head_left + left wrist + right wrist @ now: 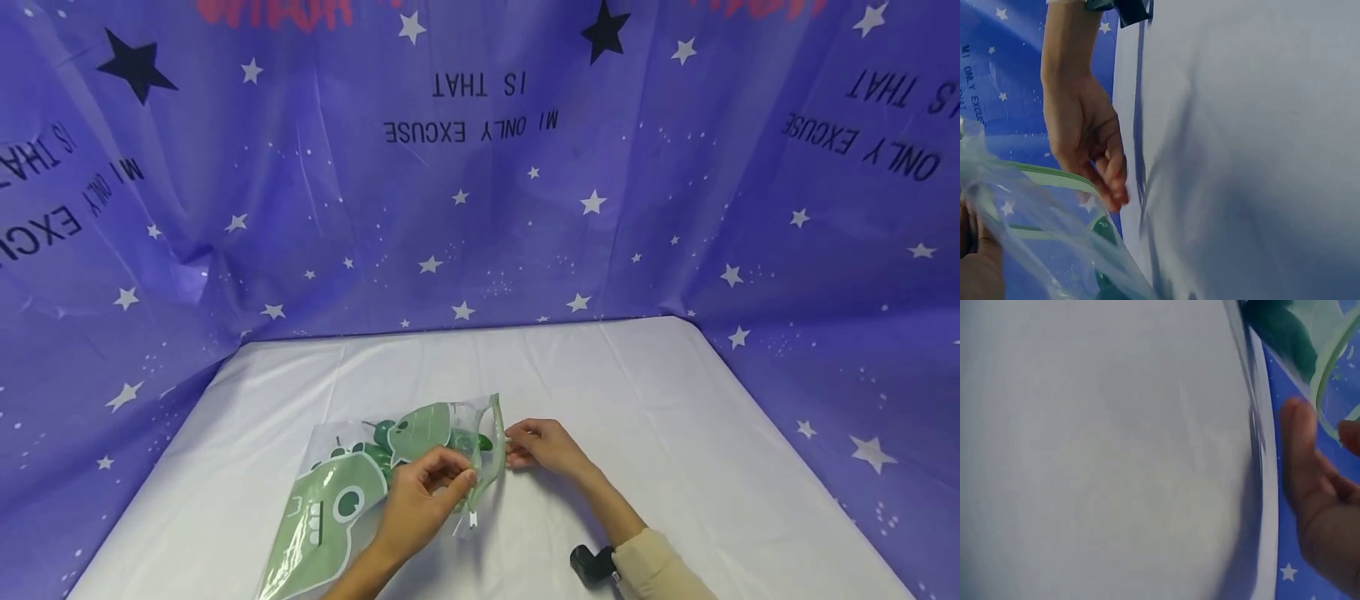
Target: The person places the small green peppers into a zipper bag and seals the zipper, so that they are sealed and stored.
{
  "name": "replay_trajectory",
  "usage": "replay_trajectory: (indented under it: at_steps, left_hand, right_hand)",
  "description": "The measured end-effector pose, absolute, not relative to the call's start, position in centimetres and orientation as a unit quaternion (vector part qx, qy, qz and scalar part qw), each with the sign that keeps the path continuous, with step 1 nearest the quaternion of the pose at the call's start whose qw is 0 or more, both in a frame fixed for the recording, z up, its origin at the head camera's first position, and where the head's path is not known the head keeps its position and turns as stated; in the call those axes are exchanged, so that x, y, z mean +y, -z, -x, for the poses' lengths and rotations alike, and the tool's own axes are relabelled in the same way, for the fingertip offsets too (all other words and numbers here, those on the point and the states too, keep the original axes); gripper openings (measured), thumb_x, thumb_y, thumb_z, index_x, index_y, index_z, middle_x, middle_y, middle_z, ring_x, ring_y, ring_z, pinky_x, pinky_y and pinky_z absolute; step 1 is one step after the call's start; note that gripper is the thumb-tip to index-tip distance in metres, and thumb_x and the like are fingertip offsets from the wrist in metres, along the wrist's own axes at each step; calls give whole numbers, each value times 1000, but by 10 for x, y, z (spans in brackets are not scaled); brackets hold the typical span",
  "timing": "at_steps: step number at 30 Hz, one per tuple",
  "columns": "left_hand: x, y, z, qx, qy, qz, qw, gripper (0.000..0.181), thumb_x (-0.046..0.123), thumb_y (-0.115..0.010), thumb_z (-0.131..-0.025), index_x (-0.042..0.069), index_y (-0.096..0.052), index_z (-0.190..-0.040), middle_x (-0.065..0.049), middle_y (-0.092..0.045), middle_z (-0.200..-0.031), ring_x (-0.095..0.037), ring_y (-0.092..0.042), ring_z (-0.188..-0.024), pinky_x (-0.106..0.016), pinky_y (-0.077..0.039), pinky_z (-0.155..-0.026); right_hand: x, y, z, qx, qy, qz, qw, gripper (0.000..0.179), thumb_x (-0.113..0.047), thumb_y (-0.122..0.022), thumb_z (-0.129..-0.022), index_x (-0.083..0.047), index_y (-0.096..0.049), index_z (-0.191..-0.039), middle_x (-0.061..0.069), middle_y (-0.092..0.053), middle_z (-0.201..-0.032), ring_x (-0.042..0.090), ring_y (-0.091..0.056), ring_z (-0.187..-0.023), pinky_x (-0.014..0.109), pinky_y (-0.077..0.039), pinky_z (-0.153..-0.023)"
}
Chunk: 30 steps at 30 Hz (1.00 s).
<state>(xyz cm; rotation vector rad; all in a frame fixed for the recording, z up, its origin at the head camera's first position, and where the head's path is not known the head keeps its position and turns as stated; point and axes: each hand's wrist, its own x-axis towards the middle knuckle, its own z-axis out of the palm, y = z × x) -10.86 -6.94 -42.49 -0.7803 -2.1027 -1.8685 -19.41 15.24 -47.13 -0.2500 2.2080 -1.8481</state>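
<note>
A clear zip bag (330, 500) with a green cartoon dinosaur print lies on the white-covered table, its mouth gaping to the right. Several green objects (382, 433) show through the plastic; their exact kind is hard to make out. With thumb and fingers my left hand (420, 504) pinches the near side of the bag's mouth. Just right of the opening is my right hand (551, 447), its fingers loosely bent and holding nothing visible. In the right wrist view, the thumb and fingers of that right hand (1329, 519) stand apart close to the bag's green rim (1322, 381).
A white cloth (675, 467) covers the table. Purple fabric (480, 233) with stars and lettering hangs behind and at both sides. A black device (592, 567) sits at the right wrist, beside a beige sleeve (656, 567). A white zip slider (473, 519) hangs at the bag's near corner.
</note>
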Motion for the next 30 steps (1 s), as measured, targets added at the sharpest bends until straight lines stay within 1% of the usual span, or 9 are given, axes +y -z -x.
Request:
replay_trajectory:
  at_steps: [2,3,4,7,10,14,18,26,30]
  left_hand:
    - [-66,419,102,-741,606,271,100,11,-5,-70,-82,3,-64,-86,-5,-66,-76,-13,-63,-66,-29,-55,-59]
    - [-65,416,99,-753,589,277,93,11,-5,-70,-82,3,-64,-85,-6,-66,-75,-12,-63,-65,-29,-55,-58]
    - [-64,417,98,-765,572,284,84,10,-4,-70,-82,4,-64,-84,-3,-66,-74,-10,-62,-64,-28,-55,-57]
    - [-63,424,99,-792,532,296,50,10,0,-70,-83,8,-64,-83,3,-64,-72,-4,-59,-63,-24,-53,-56]
    - [-63,438,106,-802,514,302,36,11,7,-71,-84,14,-64,-82,10,-62,-71,0,-57,-62,-21,-51,-55]
    - [-62,439,108,-807,506,302,38,14,6,-70,-83,17,-63,-80,12,-60,-69,1,-55,-61,-20,-50,-54]
    - [-62,440,108,-807,501,310,37,13,4,-70,-82,15,-63,-80,12,-60,-68,2,-55,-60,-19,-50,-53]
    - [-63,439,111,-799,503,326,40,12,3,-70,-83,13,-63,-82,11,-60,-69,2,-55,-61,-19,-50,-53]
    - [-63,439,112,-806,502,312,43,11,3,-69,-83,12,-62,-84,11,-59,-70,1,-54,-61,-19,-49,-53]
  right_hand:
    - [150,473,194,722,669,75,160,34,-15,-53,-98,14,-57,-114,18,-69,-91,21,-69,-76,30,-57,-72]
    - [148,473,195,711,680,72,167,34,-15,-52,-99,15,-56,-116,18,-69,-92,20,-69,-76,31,-56,-73]
    - [147,473,195,703,687,68,168,34,-14,-52,-99,15,-56,-116,16,-68,-91,18,-68,-75,30,-56,-73]
    - [142,469,197,696,698,68,152,28,-7,-53,-97,15,-57,-113,12,-68,-87,14,-66,-72,27,-56,-71]
    - [139,464,201,694,705,60,134,21,-1,-53,-95,15,-59,-108,11,-66,-84,14,-66,-73,25,-56,-70]
    - [136,463,206,700,701,40,129,22,-4,-54,-96,13,-60,-107,11,-67,-83,14,-66,-72,25,-56,-70]
    - [133,466,208,719,681,36,130,23,-7,-58,-94,11,-63,-106,9,-68,-82,13,-65,-68,24,-56,-66]
    - [133,465,213,730,680,11,64,17,-4,-59,-92,8,-65,-103,8,-68,-80,14,-64,-69,25,-55,-65]
    - [136,464,218,701,711,-18,52,17,-2,-60,-91,10,-64,-103,9,-69,-80,13,-65,-69,25,-55,-66]
